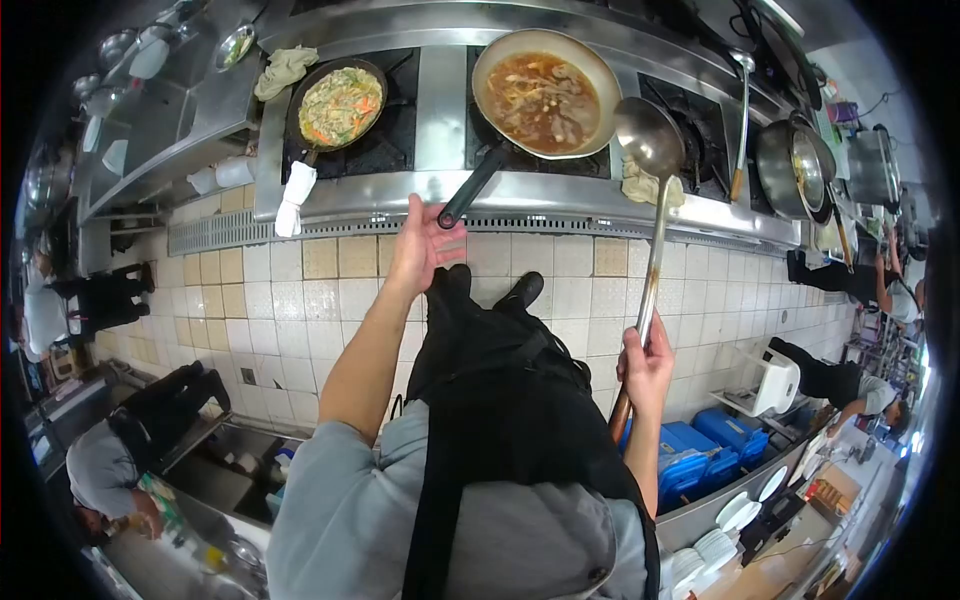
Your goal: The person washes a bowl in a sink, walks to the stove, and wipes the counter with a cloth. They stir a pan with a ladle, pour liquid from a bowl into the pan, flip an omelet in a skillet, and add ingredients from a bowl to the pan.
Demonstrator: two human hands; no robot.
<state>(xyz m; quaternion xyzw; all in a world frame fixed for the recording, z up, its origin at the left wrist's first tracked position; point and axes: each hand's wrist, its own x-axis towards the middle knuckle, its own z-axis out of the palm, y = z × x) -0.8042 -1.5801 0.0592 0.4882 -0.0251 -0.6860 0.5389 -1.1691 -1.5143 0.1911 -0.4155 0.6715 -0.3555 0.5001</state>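
Note:
My left hand (424, 245) is stretched toward the stove, fingers apart, just short of the black handle (472, 188) of a large pan of brown saucy food (545, 95); I cannot tell whether it touches the handle. My right hand (647, 365) grips the long handle of a steel ladle (648, 135), whose bowl hangs empty beside the pan's right rim. A second, darker pan of noodles and vegetables (338, 102) sits on the left burner, its handle wrapped in a white cloth (294, 198).
The steel stove front (560, 200) runs across the view above a tiled floor. Steel pots (795, 165) and another ladle (742, 110) stand at the right. Other people work at the left, lower left and right. Blue crates (690, 460) and stacked white plates (715, 550) lie lower right.

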